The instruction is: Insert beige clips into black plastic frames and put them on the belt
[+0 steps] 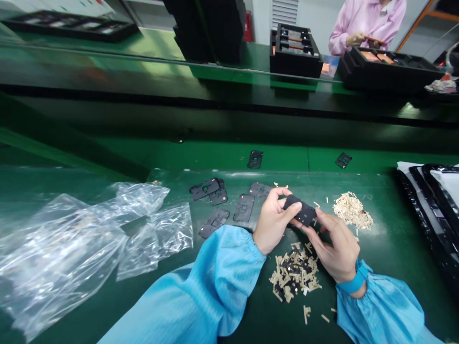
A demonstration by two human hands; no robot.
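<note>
My left hand (pixel 274 222) is closed on the left end of a thin black plastic plate (pixel 305 214), thumb on its upper face. At the plate's right end, my right hand (pixel 335 246) grips the edge between thumb and fingers; whether a small piece is also pinched there is hidden. Just below the hands lies a pile of small beige and black strips (pixel 296 272). Farther right is a heap of pale beige slips (pixel 353 210). Several similar black plates with cutouts, such as this flat plate (pixel 244 208), lie left of my left hand.
Clear plastic bags (pixel 71 243) cover the left of the green table (pixel 251 296). Black-edged sheets (pixel 430 205) are stacked at right. Beyond a raised ledge stand black trays (pixel 296 59), and a person in pink (pixel 366 24) handles something there.
</note>
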